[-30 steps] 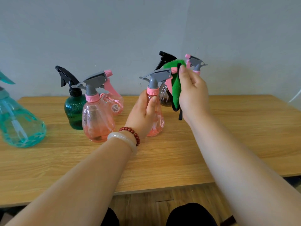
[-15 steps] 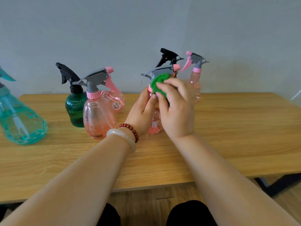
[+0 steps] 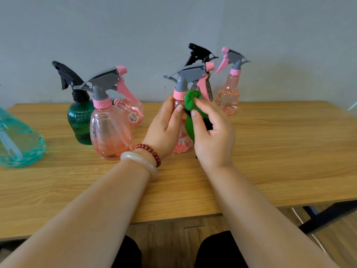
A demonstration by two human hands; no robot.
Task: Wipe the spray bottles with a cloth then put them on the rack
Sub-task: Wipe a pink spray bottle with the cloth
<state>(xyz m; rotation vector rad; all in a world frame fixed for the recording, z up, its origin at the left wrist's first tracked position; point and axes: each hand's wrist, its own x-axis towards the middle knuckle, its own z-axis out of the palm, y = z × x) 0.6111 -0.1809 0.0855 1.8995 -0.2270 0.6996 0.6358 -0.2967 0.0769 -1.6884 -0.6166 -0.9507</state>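
The left hand (image 3: 164, 126) grips the pink spray bottle (image 3: 180, 120) upright near the middle of the bench (image 3: 270, 161), steadying it. The right hand (image 3: 210, 136), fingers pinching a green cloth (image 3: 190, 113), rubs its shoulder clean. No rack is in view.

cloth (image 3: 190, 120): green, black trim | held spray bottle (image 3: 179, 93): clear pink, grey head | round bottle (image 3: 80, 122): dark green, black head | big bottle (image 3: 17, 144): teal | table (image 3: 280, 151): wood grain | bead bracelet (image 3: 149, 149): dark red | bangle (image 3: 139, 161): white

Your left hand (image 3: 164, 126), right hand (image 3: 212, 140) and green fuzzy cloth (image 3: 190, 101) are hiding most of the small clear pink plastic spray bottle (image 3: 181, 147); the big teal plastic bottle (image 3: 19, 146) is running off the left edge.
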